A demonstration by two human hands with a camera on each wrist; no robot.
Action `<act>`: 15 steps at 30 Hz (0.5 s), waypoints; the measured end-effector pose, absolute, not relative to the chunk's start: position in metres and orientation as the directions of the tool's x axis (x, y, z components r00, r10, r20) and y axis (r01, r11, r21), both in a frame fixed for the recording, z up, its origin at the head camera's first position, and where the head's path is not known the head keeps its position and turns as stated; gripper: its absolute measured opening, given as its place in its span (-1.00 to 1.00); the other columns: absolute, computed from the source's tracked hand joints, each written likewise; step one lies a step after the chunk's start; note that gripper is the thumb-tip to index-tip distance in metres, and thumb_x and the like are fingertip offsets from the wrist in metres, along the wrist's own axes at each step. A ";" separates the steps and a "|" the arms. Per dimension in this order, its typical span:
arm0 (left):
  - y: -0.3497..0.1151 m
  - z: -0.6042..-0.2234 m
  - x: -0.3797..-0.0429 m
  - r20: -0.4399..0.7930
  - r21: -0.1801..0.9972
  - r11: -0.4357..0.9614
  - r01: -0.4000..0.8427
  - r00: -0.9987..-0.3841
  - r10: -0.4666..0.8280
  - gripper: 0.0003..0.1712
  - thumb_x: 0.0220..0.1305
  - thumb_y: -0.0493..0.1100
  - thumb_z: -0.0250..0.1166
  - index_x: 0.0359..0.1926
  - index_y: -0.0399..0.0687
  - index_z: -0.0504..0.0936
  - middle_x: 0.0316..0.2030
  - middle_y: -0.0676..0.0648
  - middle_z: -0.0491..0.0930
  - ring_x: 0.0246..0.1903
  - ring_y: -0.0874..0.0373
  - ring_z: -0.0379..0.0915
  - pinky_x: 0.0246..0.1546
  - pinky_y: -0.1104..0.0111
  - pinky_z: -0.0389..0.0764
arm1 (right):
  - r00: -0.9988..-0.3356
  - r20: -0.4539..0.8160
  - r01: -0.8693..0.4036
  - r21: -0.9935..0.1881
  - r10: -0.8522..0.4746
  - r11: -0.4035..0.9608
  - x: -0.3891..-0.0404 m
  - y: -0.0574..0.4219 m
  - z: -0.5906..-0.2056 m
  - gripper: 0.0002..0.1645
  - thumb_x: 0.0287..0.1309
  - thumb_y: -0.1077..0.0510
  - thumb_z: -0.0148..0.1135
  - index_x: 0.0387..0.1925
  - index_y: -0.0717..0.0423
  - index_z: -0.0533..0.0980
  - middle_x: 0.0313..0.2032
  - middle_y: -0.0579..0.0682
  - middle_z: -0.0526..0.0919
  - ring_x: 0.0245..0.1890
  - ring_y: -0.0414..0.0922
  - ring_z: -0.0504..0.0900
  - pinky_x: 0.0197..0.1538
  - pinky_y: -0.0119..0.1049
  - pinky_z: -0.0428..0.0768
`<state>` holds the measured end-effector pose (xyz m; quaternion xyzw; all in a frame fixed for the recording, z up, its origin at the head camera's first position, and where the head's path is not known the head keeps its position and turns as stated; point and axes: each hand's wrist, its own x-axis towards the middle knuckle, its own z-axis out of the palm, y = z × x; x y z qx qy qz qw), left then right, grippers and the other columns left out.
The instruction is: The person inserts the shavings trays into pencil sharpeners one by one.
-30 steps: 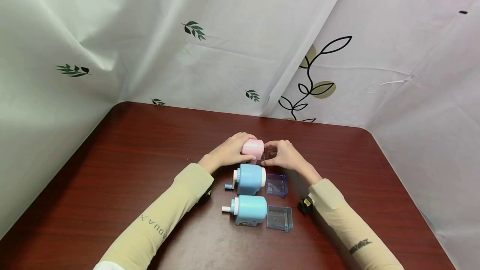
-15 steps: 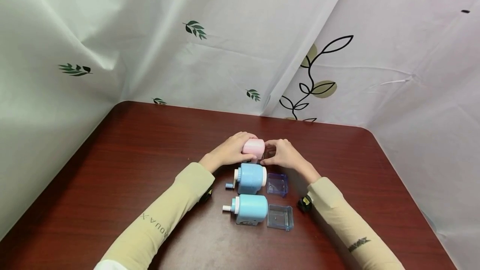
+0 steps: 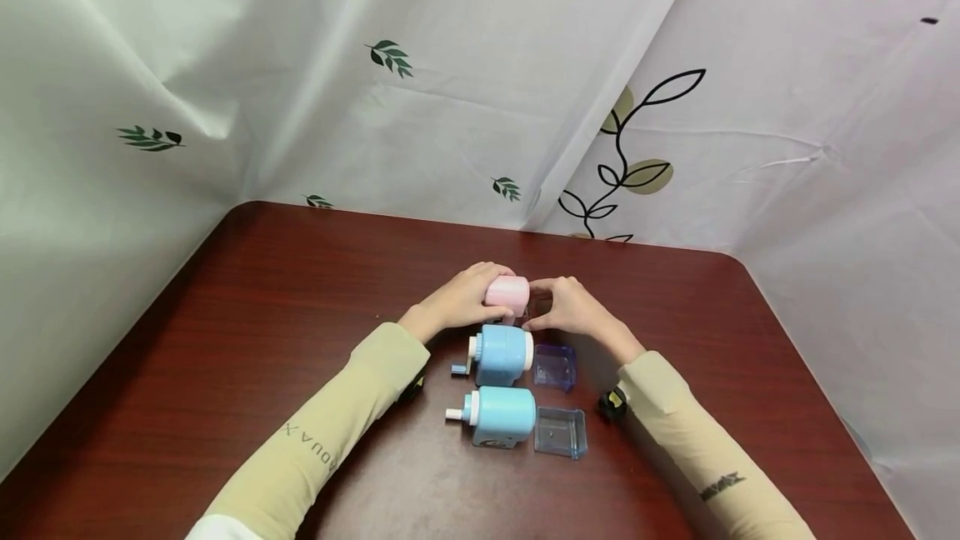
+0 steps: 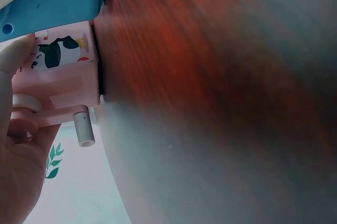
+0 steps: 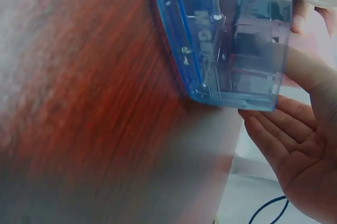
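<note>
In the head view my left hand (image 3: pixel 467 298) grips a pink pencil sharpener (image 3: pixel 507 295) from its crank side. The left wrist view shows the penguin picture and crank of that pink sharpener (image 4: pixel 58 77). My right hand (image 3: pixel 573 308) is at its other end, thumb and fingers curved about a clear drawer (image 3: pixel 527 312), mostly hidden. In the right wrist view the tips of the right hand (image 5: pixel 300 145) are covered by a blue clear drawer (image 5: pixel 231 50) in front. Nearer me stand a blue pencil sharpener (image 3: pixel 501 354) and a turquoise one (image 3: pixel 504 413).
A purple-blue clear drawer (image 3: pixel 554 367) lies right of the blue sharpener, and a grey-blue clear drawer (image 3: pixel 560 432) right of the turquoise one. The dark red table (image 3: pixel 322 290) backs onto a white leaf-print curtain (image 3: pixel 435 123).
My right fingers have come slightly closer to the pink sharpener's end. The left hand keeps its grip, and the other sharpeners and drawers stay in place.
</note>
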<state>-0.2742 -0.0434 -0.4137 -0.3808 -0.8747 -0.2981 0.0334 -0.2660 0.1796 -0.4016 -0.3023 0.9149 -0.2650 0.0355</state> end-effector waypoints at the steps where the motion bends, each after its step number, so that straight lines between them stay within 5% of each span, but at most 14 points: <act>1: -0.043 -0.414 -0.274 0.285 0.497 0.533 0.685 -0.709 0.645 -0.35 0.04 0.08 0.33 0.11 -0.08 0.37 -0.07 -0.06 0.45 -0.14 0.15 0.29 -0.10 0.23 0.43 | -0.816 0.095 -0.533 -0.505 -0.570 0.679 -0.266 0.180 -0.401 -0.26 -0.30 -0.02 0.50 -0.01 0.20 0.50 -0.18 0.03 0.65 -0.23 -0.20 0.57 -0.17 -0.24 0.56; 15: -0.043 -0.413 -0.273 0.279 0.498 0.539 0.679 -0.714 0.642 -0.36 0.04 0.07 0.33 0.11 -0.08 0.37 -0.06 -0.06 0.45 -0.13 0.16 0.29 -0.08 0.23 0.42 | -0.824 0.067 -0.495 -0.567 -0.562 0.658 -0.267 0.182 -0.402 -0.43 -0.27 0.06 0.49 -0.12 0.13 0.55 -0.24 -0.02 0.67 -0.23 -0.26 0.59 -0.18 -0.30 0.57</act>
